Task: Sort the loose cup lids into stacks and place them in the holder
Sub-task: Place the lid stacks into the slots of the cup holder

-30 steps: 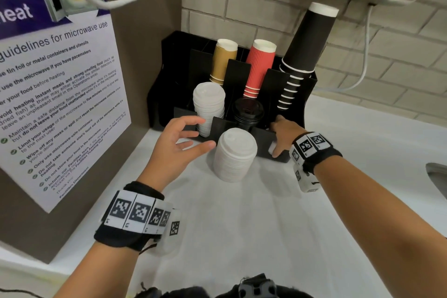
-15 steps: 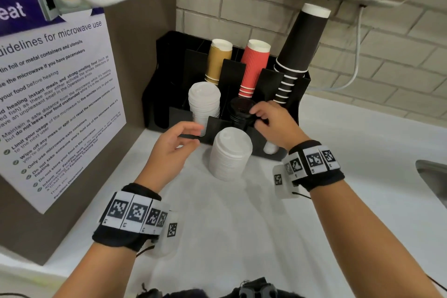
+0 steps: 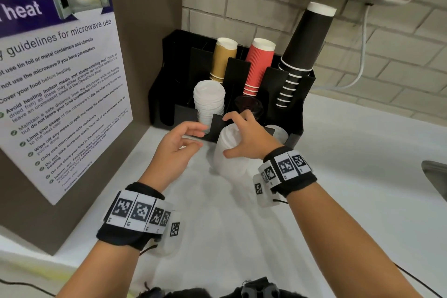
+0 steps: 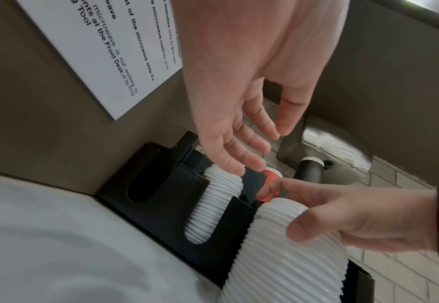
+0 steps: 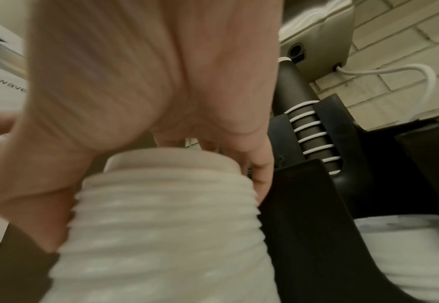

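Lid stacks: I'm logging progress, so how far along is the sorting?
Done: one white lid stack and the black lids sit in the holder. In hand: the right hand closes around the loose white stack on the counter; the left hand hovers open beside it. Left: seating that stack in the holder.
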{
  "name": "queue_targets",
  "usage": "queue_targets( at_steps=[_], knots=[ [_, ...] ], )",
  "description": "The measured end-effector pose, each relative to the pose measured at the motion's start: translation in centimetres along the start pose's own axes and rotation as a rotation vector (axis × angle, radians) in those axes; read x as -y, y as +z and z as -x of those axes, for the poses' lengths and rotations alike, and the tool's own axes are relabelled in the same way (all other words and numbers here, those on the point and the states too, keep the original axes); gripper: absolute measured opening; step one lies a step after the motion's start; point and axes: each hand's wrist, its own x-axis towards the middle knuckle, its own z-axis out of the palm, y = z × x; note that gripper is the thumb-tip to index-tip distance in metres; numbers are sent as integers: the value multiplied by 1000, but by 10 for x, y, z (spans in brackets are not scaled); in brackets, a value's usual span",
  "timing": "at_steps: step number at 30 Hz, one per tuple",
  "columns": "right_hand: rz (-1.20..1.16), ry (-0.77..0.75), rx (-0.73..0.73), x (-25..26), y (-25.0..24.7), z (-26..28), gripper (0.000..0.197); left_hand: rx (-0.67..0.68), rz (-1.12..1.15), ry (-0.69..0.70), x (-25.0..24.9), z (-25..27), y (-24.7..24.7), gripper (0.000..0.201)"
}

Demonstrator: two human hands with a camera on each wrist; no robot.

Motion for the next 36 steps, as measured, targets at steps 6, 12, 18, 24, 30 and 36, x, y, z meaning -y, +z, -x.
queue_targets(
  at_steps=[6,12,18,24,30,36],
  knots=[
    [-312,-43,-190,17,-22,17,71,70,45,-62,-4,4,13,64],
    [-801,-97,-119,44,-21,50,58,185,238,-1,-8,7,30,107],
    [-944,-92,-111,41,-21,64,56,237,256,44,-12,7,29,94],
    [-1039,-51,-20,27,-27,78,56,292,258,42,-12,7,33,92],
    [-1037,-42,-115,29,-26,79,53,278,240,43,-15,3,39,99],
    [-1071,-46,-132,27,-27,81,52,290,197,47,-18,1,37,100]
  ],
)
